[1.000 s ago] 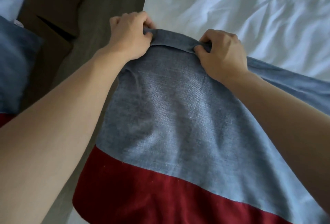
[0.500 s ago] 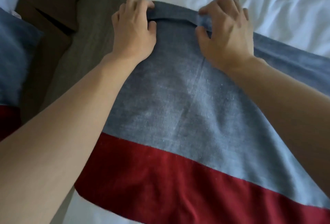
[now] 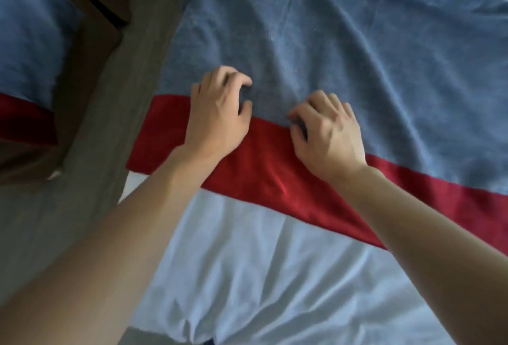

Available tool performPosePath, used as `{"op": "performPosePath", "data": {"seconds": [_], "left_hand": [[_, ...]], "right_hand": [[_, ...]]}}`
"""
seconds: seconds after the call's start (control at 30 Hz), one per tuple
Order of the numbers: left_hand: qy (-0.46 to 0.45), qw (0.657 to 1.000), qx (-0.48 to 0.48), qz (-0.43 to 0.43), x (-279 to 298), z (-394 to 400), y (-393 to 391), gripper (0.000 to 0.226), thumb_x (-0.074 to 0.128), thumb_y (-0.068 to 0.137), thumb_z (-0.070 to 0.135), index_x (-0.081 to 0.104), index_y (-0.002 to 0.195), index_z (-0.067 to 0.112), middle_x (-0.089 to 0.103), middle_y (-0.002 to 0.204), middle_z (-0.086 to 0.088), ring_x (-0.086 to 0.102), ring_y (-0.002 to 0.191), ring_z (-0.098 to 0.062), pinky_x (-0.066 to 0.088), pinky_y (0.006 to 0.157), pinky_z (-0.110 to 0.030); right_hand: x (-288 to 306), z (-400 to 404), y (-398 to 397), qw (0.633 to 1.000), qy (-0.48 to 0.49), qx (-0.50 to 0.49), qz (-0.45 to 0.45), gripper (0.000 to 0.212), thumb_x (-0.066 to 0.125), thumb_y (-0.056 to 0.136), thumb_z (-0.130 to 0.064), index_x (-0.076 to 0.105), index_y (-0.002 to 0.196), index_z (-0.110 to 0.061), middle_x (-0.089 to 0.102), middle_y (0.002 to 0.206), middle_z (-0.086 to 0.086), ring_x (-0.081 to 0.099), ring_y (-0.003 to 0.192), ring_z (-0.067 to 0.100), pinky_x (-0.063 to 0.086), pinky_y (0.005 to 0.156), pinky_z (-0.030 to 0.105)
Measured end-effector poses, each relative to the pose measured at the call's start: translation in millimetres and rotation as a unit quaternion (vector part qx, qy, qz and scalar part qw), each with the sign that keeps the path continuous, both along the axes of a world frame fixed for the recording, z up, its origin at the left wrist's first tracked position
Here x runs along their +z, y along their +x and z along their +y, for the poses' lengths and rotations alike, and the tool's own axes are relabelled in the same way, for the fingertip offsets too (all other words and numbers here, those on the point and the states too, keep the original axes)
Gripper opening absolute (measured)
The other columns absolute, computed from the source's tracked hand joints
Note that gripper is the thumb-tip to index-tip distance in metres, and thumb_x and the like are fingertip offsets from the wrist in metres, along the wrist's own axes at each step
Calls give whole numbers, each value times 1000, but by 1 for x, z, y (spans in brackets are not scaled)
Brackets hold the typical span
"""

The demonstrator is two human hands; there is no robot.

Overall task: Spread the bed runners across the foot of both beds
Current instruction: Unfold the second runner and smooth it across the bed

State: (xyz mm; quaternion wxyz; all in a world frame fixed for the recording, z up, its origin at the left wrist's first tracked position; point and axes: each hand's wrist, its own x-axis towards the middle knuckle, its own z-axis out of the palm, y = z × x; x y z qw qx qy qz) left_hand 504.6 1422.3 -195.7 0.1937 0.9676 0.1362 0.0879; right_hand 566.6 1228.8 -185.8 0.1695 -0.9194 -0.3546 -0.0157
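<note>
A blue-grey bed runner (image 3: 316,36) with a red band (image 3: 264,174) lies spread across the white bed (image 3: 275,276) in front of me. My left hand (image 3: 220,116) rests on the runner at the line between blue and red, fingers loosely curled, thumb and fingers apart with nothing between them. My right hand (image 3: 327,138) sits just to its right on the same line, its fingertips and thumb drawn together and pinching the cloth. A second runner (image 3: 27,42) of the same colours lies on the neighbouring bed at the left edge.
A grey bed side (image 3: 132,75) and a strip of brown floor (image 3: 93,42) separate the two beds. The white sheet below the red band is wrinkled. The runner's far edge runs diagonally toward the upper right, with white sheet beyond it.
Both hands have let go of the runner's far edge and moved back toward me to the blue-red line. The runner now lies flat and further up the bed.
</note>
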Motion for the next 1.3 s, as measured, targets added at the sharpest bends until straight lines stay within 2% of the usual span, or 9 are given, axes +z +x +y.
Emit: {"op": "performPosePath", "data": {"seconds": [0.17,0.33,0.43,0.53,0.67,0.83,0.93,1.1,1.3], "left_hand": [[3,998,-60,13,10,-78,-76,22,60,84,24,65,104,16,59,106,-3,55,98,-28,42,81,-44],[14,982,-188,24,14,-166,-119,35,63,84,42,66,107,16,59,105,-1,54,95,-24,41,78,-40],[64,976,-207,14,12,-205,-117,24,62,84,30,66,104,17,60,100,-2,54,92,-27,41,75,-42],[86,982,-168,-1,10,-217,-113,9,62,87,11,66,90,18,59,85,-2,54,81,-30,40,67,-44],[100,982,-162,-9,11,-203,-120,10,59,93,12,62,84,18,58,80,-3,54,76,-31,42,65,-45],[98,982,-159,10,11,-196,-126,6,57,88,13,62,87,17,58,82,-2,53,77,-30,40,66,-45],[85,976,-198,28,12,-229,-111,23,61,78,17,64,101,18,59,93,-2,53,84,-29,40,70,-44],[76,973,-219,4,8,-254,-95,11,61,83,8,61,82,19,57,80,0,52,75,-28,37,65,-42],[56,980,-191,24,7,-254,-104,18,65,79,5,62,90,19,57,84,2,51,77,-26,36,64,-40]], "right_hand": [[-2,-62,-60,1000,20,3,-3,8,65,84,-16,71,89,-13,62,90,7,58,83,32,44,70,44],[4,-141,-105,1000,14,1,-3,21,70,81,-32,70,91,-14,61,90,6,55,82,31,41,70,44],[6,-199,-115,1000,-17,10,-3,36,76,75,-37,71,102,-13,62,97,6,55,86,31,42,74,43],[9,-259,-109,997,-45,-57,-28,38,76,72,-18,68,108,-13,62,100,8,56,90,35,42,76,44],[13,-318,-97,981,-80,-171,-49,29,71,69,4,69,94,-11,61,88,9,55,83,37,39,70,44],[9,-321,-112,983,-54,-175,-26,26,68,68,7,69,87,-12,61,83,7,55,79,35,37,67,42],[7,-321,-114,979,-66,-192,-19,31,68,68,7,69,93,-12,62,88,7,56,83,35,40,71,43],[9,-333,-111,970,-78,-229,-26,26,70,69,5,69,87,-14,62,84,4,55,79,33,36,71,41],[15,-352,-108,971,-91,-219,-16,29,69,70,6,70,93,-13,61,87,7,56,82,35,38,71,42]]}}
